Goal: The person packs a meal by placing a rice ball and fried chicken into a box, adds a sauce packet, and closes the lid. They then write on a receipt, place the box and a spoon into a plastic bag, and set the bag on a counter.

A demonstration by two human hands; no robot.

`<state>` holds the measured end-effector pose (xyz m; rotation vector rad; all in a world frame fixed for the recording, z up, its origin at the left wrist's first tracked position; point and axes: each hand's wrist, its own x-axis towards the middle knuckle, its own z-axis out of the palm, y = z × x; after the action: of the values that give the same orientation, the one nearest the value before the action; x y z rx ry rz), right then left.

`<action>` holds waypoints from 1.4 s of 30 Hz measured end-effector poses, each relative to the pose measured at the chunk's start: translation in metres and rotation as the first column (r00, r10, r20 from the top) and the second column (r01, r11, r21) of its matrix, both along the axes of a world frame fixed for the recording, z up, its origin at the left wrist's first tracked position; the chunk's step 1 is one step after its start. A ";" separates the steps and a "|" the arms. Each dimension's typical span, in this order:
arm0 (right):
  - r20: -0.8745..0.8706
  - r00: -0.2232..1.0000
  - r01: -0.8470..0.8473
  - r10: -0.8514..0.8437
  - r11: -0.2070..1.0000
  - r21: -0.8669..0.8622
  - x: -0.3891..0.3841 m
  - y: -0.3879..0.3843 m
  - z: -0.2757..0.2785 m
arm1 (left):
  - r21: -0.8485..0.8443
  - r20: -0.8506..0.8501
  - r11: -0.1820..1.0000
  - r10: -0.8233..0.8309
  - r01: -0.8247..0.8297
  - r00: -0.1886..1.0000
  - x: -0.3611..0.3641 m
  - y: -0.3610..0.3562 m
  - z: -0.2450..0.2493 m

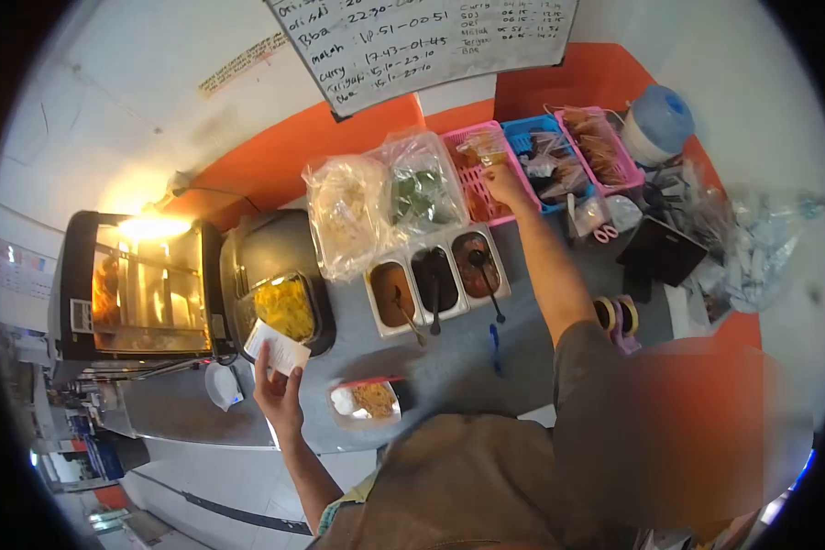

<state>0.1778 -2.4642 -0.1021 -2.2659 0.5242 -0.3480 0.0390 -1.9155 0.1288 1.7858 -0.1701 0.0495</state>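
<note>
My left hand (280, 390) is raised over the counter's near edge and holds a small white paper slip (278, 348) between the fingers. Just right of it, a pink-rimmed food tray (367, 401) with rice and noodles sits on the grey counter (449, 362). My right hand (504, 183) reaches far across the counter into a pink basket (472, 188) of clear packets. Its fingers rest among the packets, and I cannot see whether they grip one.
Three steel sauce pans with ladles (435, 275) stand mid-counter, with bagged food (376, 202) behind them. A cooker of yellow food (284, 307) and a lit warmer (147, 284) are to the left. A blue basket (545, 160), another pink basket (605, 142), a jug (660, 119) and tape rolls (614, 316) are to the right.
</note>
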 end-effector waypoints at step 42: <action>-0.049 0.975 -0.207 0.218 0.963 0.175 -0.270 0.395 0.019 | -0.117 0.025 0.993 0.034 -0.031 0.999 -0.071 0.143 -0.025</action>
<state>-0.0919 -2.0696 -0.0826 -2.1493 0.3261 -0.1142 -0.0318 -1.7727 0.1042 1.6715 -0.1544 0.1055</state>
